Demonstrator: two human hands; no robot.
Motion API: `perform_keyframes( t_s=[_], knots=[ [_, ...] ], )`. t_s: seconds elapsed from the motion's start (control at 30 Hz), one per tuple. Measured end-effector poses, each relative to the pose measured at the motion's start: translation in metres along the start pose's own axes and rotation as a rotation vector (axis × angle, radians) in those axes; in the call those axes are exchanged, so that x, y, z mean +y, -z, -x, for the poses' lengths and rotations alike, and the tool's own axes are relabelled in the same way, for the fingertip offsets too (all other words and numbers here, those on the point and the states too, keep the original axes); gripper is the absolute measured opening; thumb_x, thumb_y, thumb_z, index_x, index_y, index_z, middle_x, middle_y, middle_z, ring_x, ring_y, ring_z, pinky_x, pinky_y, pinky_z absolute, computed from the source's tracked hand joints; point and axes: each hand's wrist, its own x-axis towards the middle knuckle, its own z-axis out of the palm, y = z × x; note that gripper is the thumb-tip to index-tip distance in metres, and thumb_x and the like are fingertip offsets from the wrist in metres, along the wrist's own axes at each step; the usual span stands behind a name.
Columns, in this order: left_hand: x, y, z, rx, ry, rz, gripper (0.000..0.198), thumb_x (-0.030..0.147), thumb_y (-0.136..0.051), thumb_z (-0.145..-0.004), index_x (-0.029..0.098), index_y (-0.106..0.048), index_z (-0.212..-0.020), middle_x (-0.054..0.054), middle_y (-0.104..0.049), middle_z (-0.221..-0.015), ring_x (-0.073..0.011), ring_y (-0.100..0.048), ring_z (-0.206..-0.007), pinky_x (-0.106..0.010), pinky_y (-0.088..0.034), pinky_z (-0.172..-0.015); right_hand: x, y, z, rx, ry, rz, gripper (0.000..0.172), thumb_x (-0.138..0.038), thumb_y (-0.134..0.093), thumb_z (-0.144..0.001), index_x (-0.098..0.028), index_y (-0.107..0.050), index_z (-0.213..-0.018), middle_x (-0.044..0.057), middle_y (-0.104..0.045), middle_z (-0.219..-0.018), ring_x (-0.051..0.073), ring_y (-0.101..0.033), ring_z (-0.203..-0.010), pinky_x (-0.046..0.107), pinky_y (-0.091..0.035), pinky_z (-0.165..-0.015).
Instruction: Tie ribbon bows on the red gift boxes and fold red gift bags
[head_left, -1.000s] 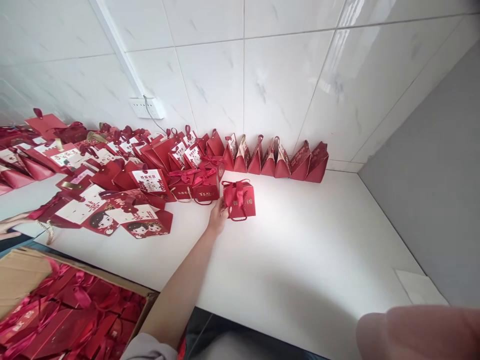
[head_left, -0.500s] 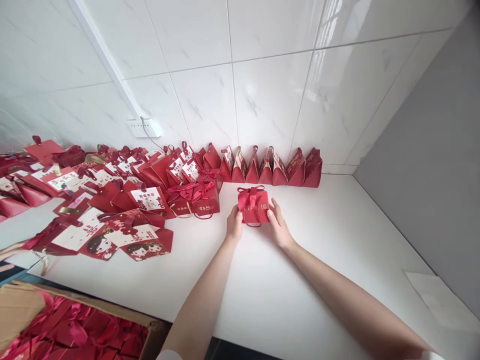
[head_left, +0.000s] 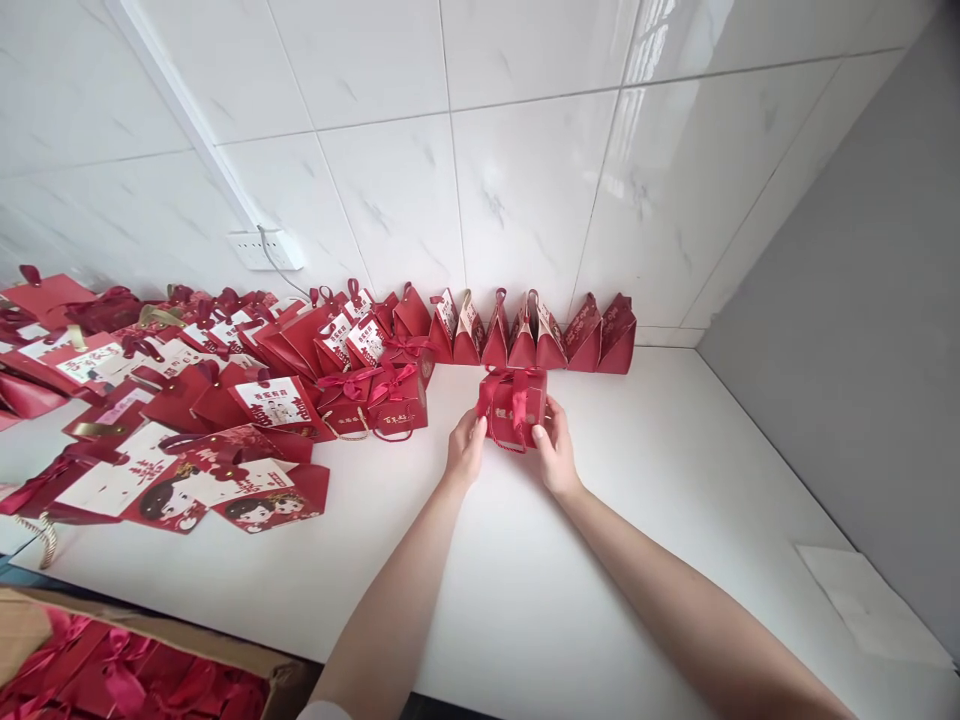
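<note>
Nearest, btm L, an open carton (head_left: 172,638) is sitting by the table edge, w/ red ribboned boxes (head_left: 142,685) filling it. Beyond, a white table (head_left: 525,580) is stretching to the wall, a pale sheet (head_left: 874,605) lying far R; on its L, tagged red boxes (head_left: 274,402) are crowding together. Mid-table, the red gift box (head_left: 504,415) is sitting btwn both hands, its ribbon (head_left: 520,392) running down the front, cord handle (head_left: 504,445) hanging low; can't tell if the base is touching the table. L hand (head_left: 466,448) is clamping its L side, R hand (head_left: 556,455) its R, thumb pressing nr the lower front corner; some fingertips are hiding behind. Step in hand, I'd judge: positioning the box; next move's prob. calling for even, light pressure, keeping the cord clear. Slightly farther L, two tied boxes (head_left: 397,408) are standing side by side. Farthest, triangular boxes (head_left: 551,352) are lining the tiled wall (head_left: 525,190), a socket strip (head_left: 265,250) sitting above, L.
</note>
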Motion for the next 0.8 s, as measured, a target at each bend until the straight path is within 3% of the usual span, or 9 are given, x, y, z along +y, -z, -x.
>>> perform_keyframes(
  t_s=[0.07,0.17,0.23,0.3,0.43,0.57,0.7,0.8],
  knots=[
    [-0.004,-0.005,0.003,0.022,0.024,0.087,0.057,0.058,-0.039,-0.094,0.022,-0.051,-0.135,-0.012,-0.057,-0.137,-0.0287,-0.056,-0.122,-0.041,-0.049,-0.097,-0.004,-0.003,0.001,0.098,0.028,0.08,0.078,-0.051,-0.068,-0.081,-0.026,-0.031,-0.145,0.014,-0.038,-0.147,0.029,-0.05,-0.126,0.044,-0.053,-0.094],
    [-0.008,-0.012,0.004,-0.046,0.032,0.179,0.072,0.053,-0.062,-0.084,0.024,-0.036,-0.145,-0.014,-0.052,-0.141,-0.0292,-0.057,-0.123,-0.043,-0.049,-0.098,-0.009,-0.006,0.003,0.107,0.103,0.215,0.091,-0.045,-0.076,-0.075,-0.026,-0.026,-0.148,0.015,-0.035,-0.147,0.03,-0.047,-0.127,0.044,-0.054,-0.092],
    [-0.007,-0.014,0.003,-0.048,0.026,0.192,0.081,0.044,-0.074,-0.077,0.023,-0.035,-0.145,-0.015,-0.054,-0.139,-0.0295,-0.057,-0.122,-0.042,-0.048,-0.101,-0.011,-0.005,0.004,0.048,0.179,0.289,0.083,-0.042,-0.071,-0.081,-0.026,-0.026,-0.149,0.015,-0.038,-0.146,0.03,-0.044,-0.13,0.048,-0.049,-0.1],
    [-0.005,-0.013,0.0,-0.006,0.013,0.228,0.077,0.041,-0.074,-0.077,0.023,-0.038,-0.143,-0.014,-0.054,-0.14,-0.0293,-0.054,-0.127,-0.042,-0.045,-0.106,-0.012,-0.005,0.006,-0.004,0.237,0.342,0.069,-0.037,-0.062,-0.089,-0.028,-0.029,-0.149,0.013,-0.042,-0.144,0.028,-0.042,-0.133,0.051,-0.042,-0.108],
    [-0.002,-0.005,-0.003,0.017,0.092,0.391,0.062,0.051,-0.059,-0.086,0.024,-0.045,-0.14,-0.011,-0.052,-0.144,-0.0307,-0.047,-0.134,-0.044,-0.043,-0.108,-0.016,-0.005,0.009,-0.093,0.296,0.374,0.057,-0.033,-0.054,-0.094,-0.032,-0.034,-0.148,0.009,-0.045,-0.141,0.026,-0.042,-0.134,0.051,-0.036,-0.113],
    [-0.007,0.002,-0.004,0.062,0.217,0.516,0.065,0.065,-0.042,-0.089,0.02,-0.053,-0.134,-0.013,-0.059,-0.136,-0.0339,-0.052,-0.129,-0.049,-0.049,-0.1,-0.015,-0.007,0.011,-0.172,0.276,0.307,0.053,-0.038,-0.051,-0.095,-0.031,-0.036,-0.145,0.009,-0.041,-0.146,0.027,-0.037,-0.138,0.052,-0.038,-0.111],
    [-0.011,0.005,-0.005,0.096,0.256,0.536,0.066,0.066,-0.044,-0.087,0.02,-0.055,-0.133,-0.011,-0.059,-0.136,-0.0329,-0.051,-0.13,-0.047,-0.047,-0.102,-0.009,-0.003,0.011,-0.037,0.165,0.227,0.049,-0.046,-0.05,-0.094,-0.026,-0.041,-0.137,0.012,-0.046,-0.139,0.028,-0.049,-0.127,0.051,-0.044,-0.103],
    [-0.012,0.008,-0.005,0.121,0.272,0.546,0.063,0.064,-0.045,-0.087,0.022,-0.055,-0.133,-0.009,-0.059,-0.138,-0.0305,-0.049,-0.133,-0.045,-0.045,-0.105,-0.005,-0.001,0.01,0.007,0.087,0.184,0.055,-0.052,-0.048,-0.094,-0.028,-0.035,-0.141,0.011,-0.036,-0.15,0.029,-0.038,-0.137,0.053,-0.035,-0.111]
  ],
)
